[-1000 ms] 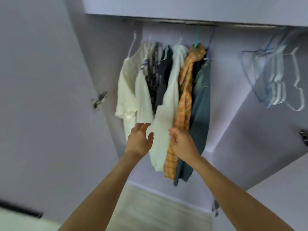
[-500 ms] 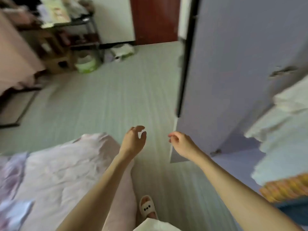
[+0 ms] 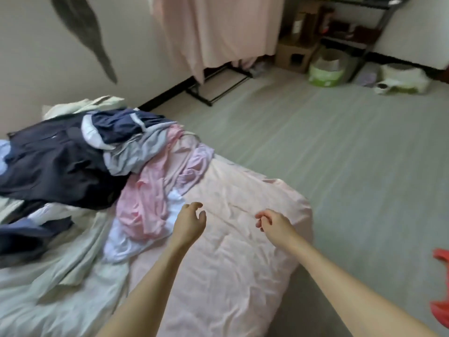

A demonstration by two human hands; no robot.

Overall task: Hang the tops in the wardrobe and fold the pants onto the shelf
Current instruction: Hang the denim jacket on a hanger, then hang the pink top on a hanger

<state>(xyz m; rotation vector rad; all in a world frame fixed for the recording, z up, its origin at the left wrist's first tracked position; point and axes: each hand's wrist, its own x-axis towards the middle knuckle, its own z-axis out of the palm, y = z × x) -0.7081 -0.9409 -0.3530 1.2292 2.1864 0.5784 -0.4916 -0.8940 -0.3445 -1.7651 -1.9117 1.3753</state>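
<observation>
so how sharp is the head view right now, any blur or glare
Head view: soft motion blur throughout, strongest on the dark streak top left; floor lines bend with wide-angle distortion; even daylight, no glare; left hand and right hand reasonably clear.

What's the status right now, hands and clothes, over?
Left hand and right hand empty, loosely curled, above the pink bedcover. Clothes pile untouched on the bed, left of the hands. Nothing in the way.

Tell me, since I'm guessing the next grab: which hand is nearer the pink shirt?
Left. The left hand hovers just beside the pink shirt, at its right edge; the right hand is farther right, over the bare bedsheet.
</observation>
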